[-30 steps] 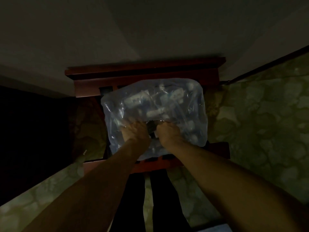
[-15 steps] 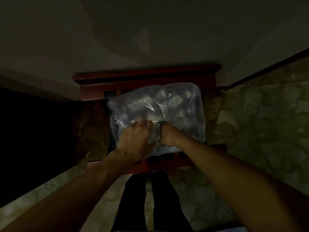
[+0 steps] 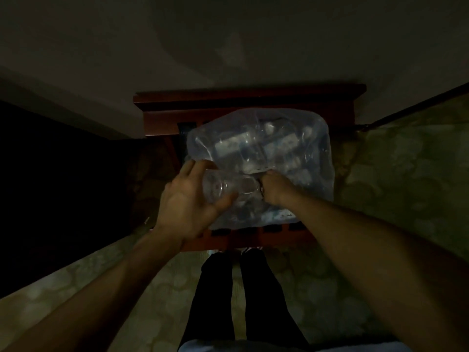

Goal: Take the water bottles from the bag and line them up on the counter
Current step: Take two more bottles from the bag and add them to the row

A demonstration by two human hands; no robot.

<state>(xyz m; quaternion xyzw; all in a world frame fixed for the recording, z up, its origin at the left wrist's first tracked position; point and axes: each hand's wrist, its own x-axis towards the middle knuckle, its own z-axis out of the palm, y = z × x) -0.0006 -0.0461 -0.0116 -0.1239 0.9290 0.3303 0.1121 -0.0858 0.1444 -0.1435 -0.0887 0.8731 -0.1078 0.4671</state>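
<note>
One clear water bottle (image 3: 228, 186) is now held sideways by the left hand (image 3: 189, 199), its fingers (image 3: 200, 167) and thumb curled round the base; half a second ago that hand was still pressed on the bag (image 3: 258, 158). The bottle's neck end is met by the right hand (image 3: 272, 188), closed at the bag's opening; what it grips cannot be told. More bottles are seen dimly inside the bag, which rests on a red wooden rack (image 3: 248, 97).

bottles (image 3: 256, 146) in bag (image 3: 314, 138), bag on chair (image 3: 243, 97)
</note>
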